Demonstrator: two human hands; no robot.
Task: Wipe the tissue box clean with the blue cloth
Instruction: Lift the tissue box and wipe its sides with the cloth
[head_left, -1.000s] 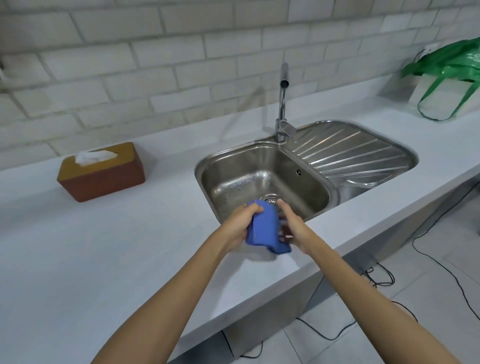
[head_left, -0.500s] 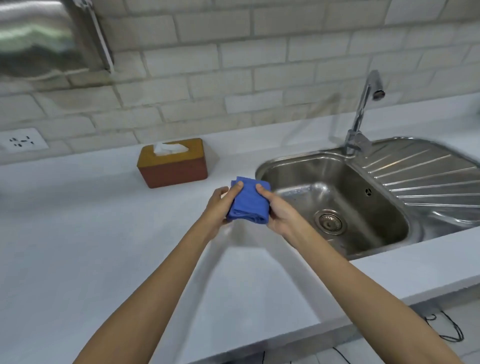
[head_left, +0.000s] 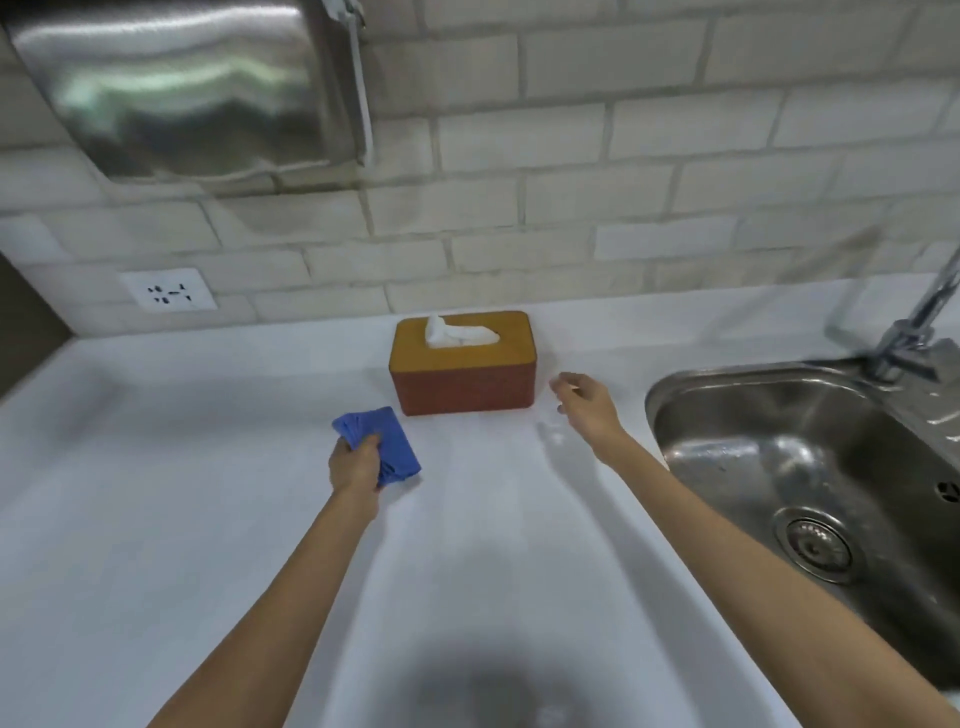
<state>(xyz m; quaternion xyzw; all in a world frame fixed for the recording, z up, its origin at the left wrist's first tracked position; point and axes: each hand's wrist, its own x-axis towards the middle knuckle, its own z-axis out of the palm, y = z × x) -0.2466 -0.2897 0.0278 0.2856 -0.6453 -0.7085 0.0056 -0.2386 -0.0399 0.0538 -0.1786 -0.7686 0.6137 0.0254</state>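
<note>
While the left hand grips the blue cloth, the empty right hand spreads open beside the tissue box.

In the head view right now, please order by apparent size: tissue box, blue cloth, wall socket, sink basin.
1. sink basin, largest, though cut off by the frame
2. tissue box
3. blue cloth and wall socket: similar, and the left hand hides part of the cloth, so unranked

Cloth in my left hand: soft blue fabric | tissue box: matt, wood-like lid | tissue: white paper | sink: shiny steel | counter: smooth white | wall: rough brick.
</note>
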